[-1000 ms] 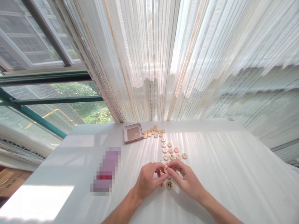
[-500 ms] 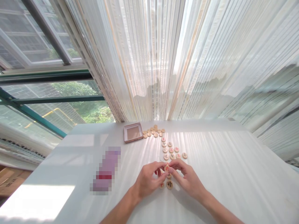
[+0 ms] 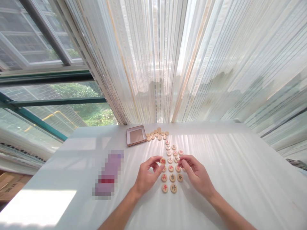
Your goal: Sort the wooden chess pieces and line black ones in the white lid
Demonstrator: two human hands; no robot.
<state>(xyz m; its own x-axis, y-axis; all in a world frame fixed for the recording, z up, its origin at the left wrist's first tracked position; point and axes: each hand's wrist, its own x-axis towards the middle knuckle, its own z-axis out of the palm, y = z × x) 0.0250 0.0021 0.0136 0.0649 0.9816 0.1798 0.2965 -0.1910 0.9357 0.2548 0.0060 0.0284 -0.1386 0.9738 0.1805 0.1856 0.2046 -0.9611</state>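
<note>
Presently pinching one red-marked disc (image 3: 163, 161) between fingers of left hand (image 3: 146, 175), at left side of laid-out discs (image 3: 172, 177) on tabletop (image 3: 240, 166); hovering with right hand (image 3: 197, 172), fingers slightly apart, at their right side.

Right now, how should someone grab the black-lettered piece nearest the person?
Probably pinch the black-lettered piece by its rim, coming from the near right: it's a round disc lying flat, with a red-lettered piece close on its left and more pieces beyond.
</note>
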